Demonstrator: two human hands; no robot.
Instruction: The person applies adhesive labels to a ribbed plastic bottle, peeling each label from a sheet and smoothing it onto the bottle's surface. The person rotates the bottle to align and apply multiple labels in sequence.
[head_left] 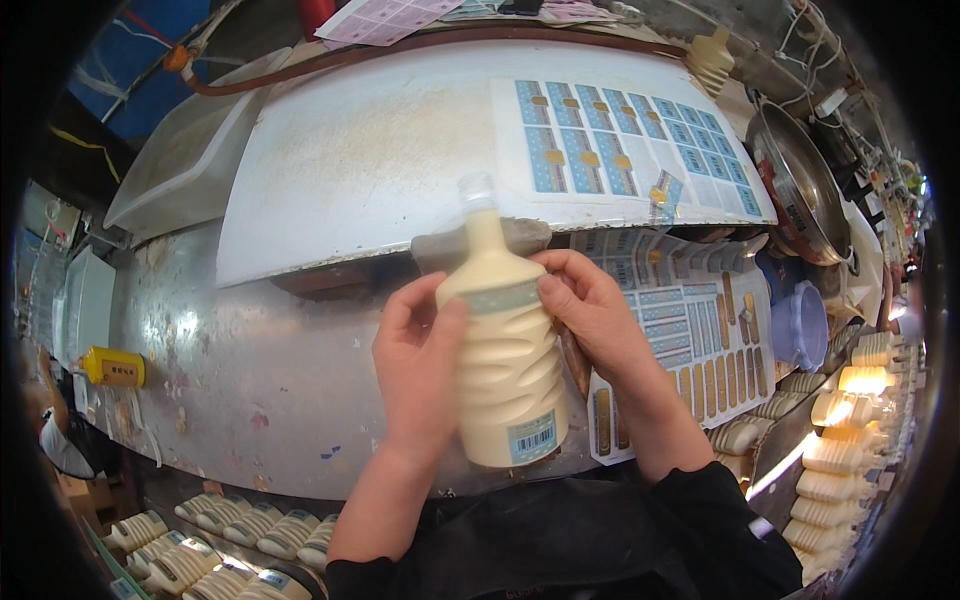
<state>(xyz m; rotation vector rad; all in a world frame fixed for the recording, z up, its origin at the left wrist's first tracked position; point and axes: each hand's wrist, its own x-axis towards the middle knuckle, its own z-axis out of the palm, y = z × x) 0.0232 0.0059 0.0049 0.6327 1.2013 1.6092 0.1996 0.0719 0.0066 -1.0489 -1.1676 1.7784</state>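
Note:
A cream-coloured bottle (505, 372) with wavy ridges and a clear neck top lies between my hands, its neck pointing away from me. My left hand (415, 350) is closed on its left side, thumb on the front of the body. On the other side, my right hand (598, 312) presses its thumb at the end of a pale green label band (500, 297) below the shoulder. A small blue barcode label (533, 438) sits near the base. Behind the neck, a greyish pad (430, 250) shows at the white board's near edge.
A white board (370, 150) holds a sheet of blue labels (650, 185). More label sheets (690, 345) lie to the right, near a purple bucket (800, 325) and metal pan (800, 180). A yellow bottle (113, 367) stands left. Rows of cream bottles (240, 525) flank my body.

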